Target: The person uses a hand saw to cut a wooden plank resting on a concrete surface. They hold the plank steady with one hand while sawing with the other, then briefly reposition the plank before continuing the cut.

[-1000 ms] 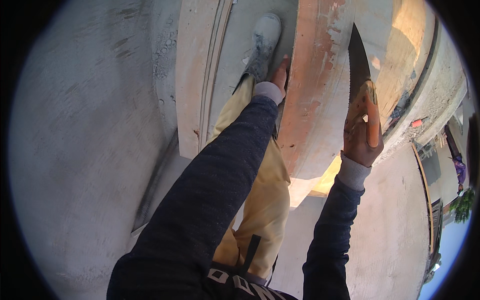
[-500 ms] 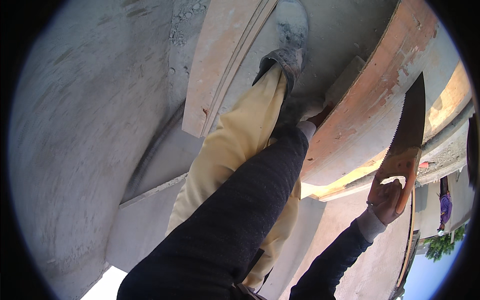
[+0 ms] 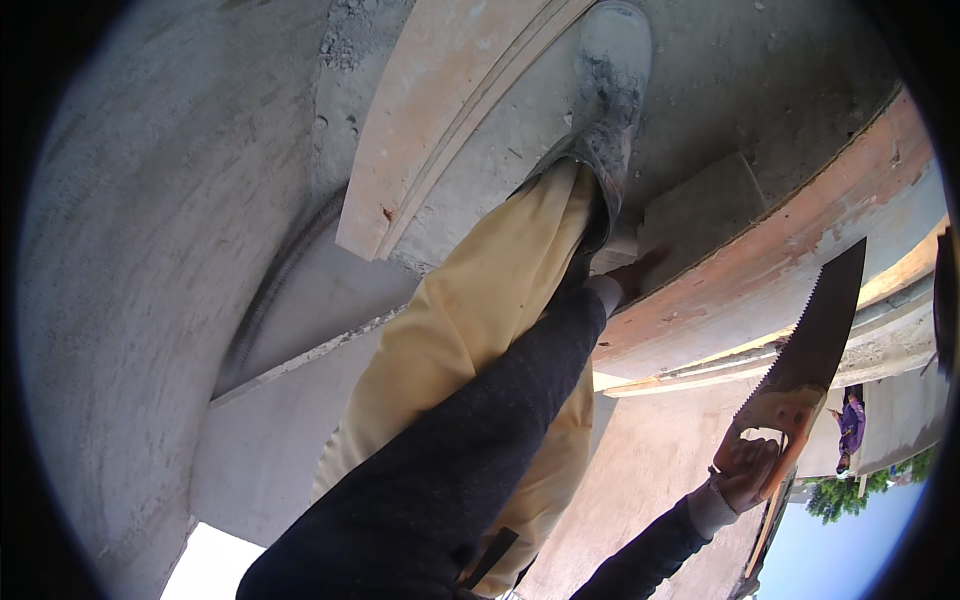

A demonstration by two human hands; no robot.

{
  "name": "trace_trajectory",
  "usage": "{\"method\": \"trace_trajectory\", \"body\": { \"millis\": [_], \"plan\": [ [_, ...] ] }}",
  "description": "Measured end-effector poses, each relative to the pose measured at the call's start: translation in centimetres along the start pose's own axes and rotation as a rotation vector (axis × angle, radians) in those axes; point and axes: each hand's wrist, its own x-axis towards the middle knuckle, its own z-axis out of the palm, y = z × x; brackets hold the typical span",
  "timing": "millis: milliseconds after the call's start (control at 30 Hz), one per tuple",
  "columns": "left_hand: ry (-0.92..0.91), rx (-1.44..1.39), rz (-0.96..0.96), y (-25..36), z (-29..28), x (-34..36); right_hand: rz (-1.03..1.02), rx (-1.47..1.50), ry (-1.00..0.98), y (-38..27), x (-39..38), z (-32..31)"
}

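My right hand (image 3: pixel 746 474) is closed round the wooden handle of a handsaw (image 3: pixel 806 335), raised at the right. The saw's dark, toothed blade points up and away. My left arm crosses over my leg in light yellow trousers (image 3: pixel 465 320). At its end, my left hand (image 3: pixel 634 278) is in shadow by the near end of a long curved wooden board (image 3: pixel 760 265) with a worn reddish face. The fingers are too dark to show whether they grip the board's edge. Beyond it, a dusty boot (image 3: pixel 610 100) stands on the concrete.
Another curved wooden board (image 3: pixel 440 110) lies left of the boot. A tall grey concrete wall (image 3: pixel 160 250) curves along the left, with a dark ribbed hose (image 3: pixel 270 285) near its foot. Flat slabs (image 3: pixel 705 205) lie by the left hand. A person in purple (image 3: pixel 851 430) is far off at right.
The long reddish board's far end has swung lower in view, exposing more floor beside the boot. My right hand and the saw have shifted down. The whole view has also moved slightly.
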Motion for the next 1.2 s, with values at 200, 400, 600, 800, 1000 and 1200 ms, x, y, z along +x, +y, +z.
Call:
{"method": "trace_trajectory", "body": {
  "millis": [200,400,600,800,1000,1200],
  "plan": [
    [0.02,0.029,-0.071,-1.0,-0.9,-1.8,0.085,0.229,-0.033,0.2,0.8,-0.8],
    [0.069,0.229,-0.095,1.7,-1.8,-2.0,0.025,0.391,-0.277,-2.7,-0.9,2.6],
    [0.324,1.424,0.255,6.3,2.9,-0.6,-0.223,-0.314,-0.061,0.5,0.3,2.2],
    [-0.123,1.413,0.966,10.8,12.1,4.2,-0.376,-0.549,-0.06,-1.9,-0.2,4.1],
    [-0.033,2.172,0.712,11.2,12.2,4.0,-0.352,-0.594,-0.018,-1.8,-0.4,4.0],
    [-0.365,1.944,0.943,13.3,11.4,5.5,-0.356,-0.32,-0.02,-3.1,-0.4,5.7]
  ]
}}
